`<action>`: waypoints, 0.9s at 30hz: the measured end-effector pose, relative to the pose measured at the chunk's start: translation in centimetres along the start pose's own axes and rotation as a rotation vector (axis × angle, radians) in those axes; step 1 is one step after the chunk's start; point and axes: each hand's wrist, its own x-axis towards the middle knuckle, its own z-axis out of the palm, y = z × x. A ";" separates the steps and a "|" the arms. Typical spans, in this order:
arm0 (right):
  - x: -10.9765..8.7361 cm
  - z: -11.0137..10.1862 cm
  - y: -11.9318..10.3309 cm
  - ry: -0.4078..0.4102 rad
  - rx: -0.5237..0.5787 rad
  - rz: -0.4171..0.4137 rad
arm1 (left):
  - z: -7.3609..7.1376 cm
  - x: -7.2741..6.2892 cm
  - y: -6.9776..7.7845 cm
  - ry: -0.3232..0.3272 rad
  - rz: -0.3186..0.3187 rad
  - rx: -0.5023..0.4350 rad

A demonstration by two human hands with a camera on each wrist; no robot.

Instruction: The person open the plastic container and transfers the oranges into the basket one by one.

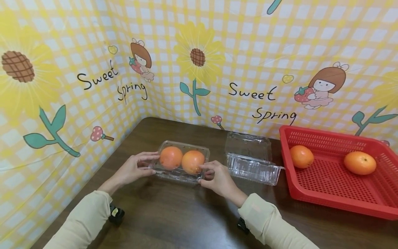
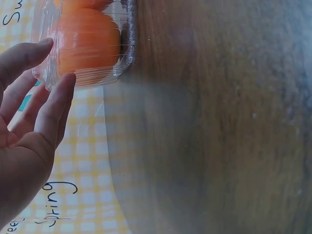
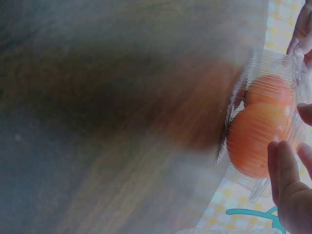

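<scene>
A clear plastic clamshell box [image 1: 178, 177] with two oranges side by side inside, the left orange [image 1: 171, 158] and the right orange [image 1: 193, 161], is between the two hands. My left hand [image 1: 133, 169] grips its left end, thumb and fingers on either side of the rim. At the opposite end, my right hand [image 1: 219, 178] pinches the near right corner between thumb and fingers. The lid lies over the fruit. In the left wrist view, the ribbed box wall [image 2: 90, 75] shows beside the fingertips. The right wrist view shows the right hand's fingers [image 3: 287, 170] against the box.
A second clear clamshell box [image 1: 253, 169] stands with its lid up to the right. Beyond it is a red perforated basket [image 1: 335, 200] holding two more oranges, one left [image 1: 301, 156] and one right [image 1: 360, 163]. A yellow checked cloth [image 1: 168, 86] hangs behind the brown table [image 1: 174, 218].
</scene>
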 end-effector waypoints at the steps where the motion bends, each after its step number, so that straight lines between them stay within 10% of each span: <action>1: 0.0 0.0 0.0 0.004 0.001 -0.002 | 0.0 0.0 0.0 0.003 -0.004 -0.001; 27: 0.1 0.3 0.0 0.037 -0.029 0.005 | -0.4 0.3 0.2 0.010 -0.043 -0.019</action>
